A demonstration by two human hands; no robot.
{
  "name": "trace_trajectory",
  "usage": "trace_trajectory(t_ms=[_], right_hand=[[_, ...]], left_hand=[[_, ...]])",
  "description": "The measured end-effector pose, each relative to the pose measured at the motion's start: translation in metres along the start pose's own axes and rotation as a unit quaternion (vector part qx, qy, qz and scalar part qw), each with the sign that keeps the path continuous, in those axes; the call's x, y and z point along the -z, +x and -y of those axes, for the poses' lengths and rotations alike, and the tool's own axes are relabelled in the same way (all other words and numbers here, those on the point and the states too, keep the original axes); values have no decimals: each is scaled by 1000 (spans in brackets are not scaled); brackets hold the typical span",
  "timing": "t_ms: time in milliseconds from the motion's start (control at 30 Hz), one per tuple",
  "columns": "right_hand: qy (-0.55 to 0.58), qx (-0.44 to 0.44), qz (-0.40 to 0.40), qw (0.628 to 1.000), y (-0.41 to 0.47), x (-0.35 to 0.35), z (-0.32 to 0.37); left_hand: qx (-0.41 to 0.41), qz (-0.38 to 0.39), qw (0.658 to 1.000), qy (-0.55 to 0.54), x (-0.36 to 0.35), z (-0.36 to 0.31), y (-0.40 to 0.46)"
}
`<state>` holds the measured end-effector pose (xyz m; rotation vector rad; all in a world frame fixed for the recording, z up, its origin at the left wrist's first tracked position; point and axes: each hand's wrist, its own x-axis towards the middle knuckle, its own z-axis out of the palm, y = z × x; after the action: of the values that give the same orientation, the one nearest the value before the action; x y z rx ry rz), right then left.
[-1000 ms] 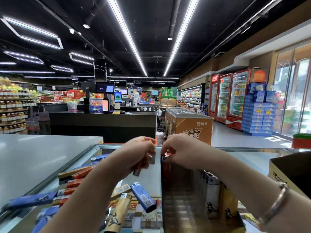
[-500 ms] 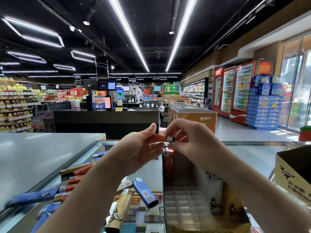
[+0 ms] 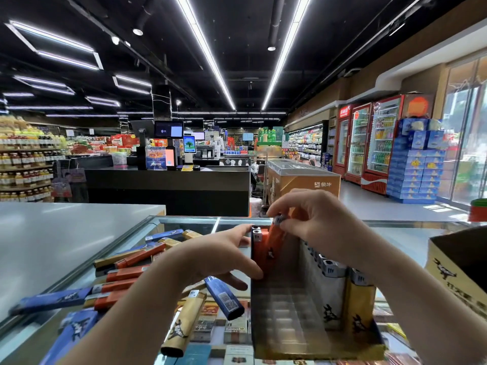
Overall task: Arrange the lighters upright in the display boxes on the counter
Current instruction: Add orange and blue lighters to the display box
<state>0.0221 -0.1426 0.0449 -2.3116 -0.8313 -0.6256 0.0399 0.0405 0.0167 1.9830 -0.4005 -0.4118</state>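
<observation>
1. The right hand (image 3: 313,219) pinched the metal top of an orange lighter (image 3: 275,239) between thumb and fingertips, its other fingers curled above it.
2. That lighter leaned at a tilt in the far left corner of the box (image 3: 284,312), its base down inside, right beside two orange lighters (image 3: 257,242) that stood upright against the box's left wall.
3. The left hand (image 3: 224,255) lay against the outside of that left wall, thumb curled on the edge and fingers spread loosely along the wall and counter (it held no lighter that could be seen).
4. Along the right wall of the box stood a row (image 3: 332,280) of upright lighters, white ones further back and a yellow one (image 3: 359,306) nearest the camera.
5. The middle of the box showed its gridded floor, blurred.
6. The box sat on a glass counter (image 3: 184,222), with cartons visible through the glass below.
7. Loose lighters (image 3: 126,277) lay flat in a heap on the glass to the left: orange, blue and yellow ones, some crossing each other.
8. A blue lighter (image 3: 224,299) lay just under the left hand's fingers, and a tan one (image 3: 184,325) lay beside it, nearer the camera.
9. A second box (image 3: 461,272), yellow with black print, stood at the right edge, apart from the first.
10. Behind the counter were a checkout desk (image 3: 168,185), a chest freezer (image 3: 303,177) and drinks fridges (image 3: 369,140).
</observation>
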Motion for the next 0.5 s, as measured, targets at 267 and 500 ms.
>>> trace_trajectory(t_ms=[267,500], right_hand=[[-96,14,74,993,8,-17,4],[-142,17,109,984,11,-29,15]], left_hand=[[-11,70,997,-28,1,2,-1],[-9,75,997,-25,4,3,1]])
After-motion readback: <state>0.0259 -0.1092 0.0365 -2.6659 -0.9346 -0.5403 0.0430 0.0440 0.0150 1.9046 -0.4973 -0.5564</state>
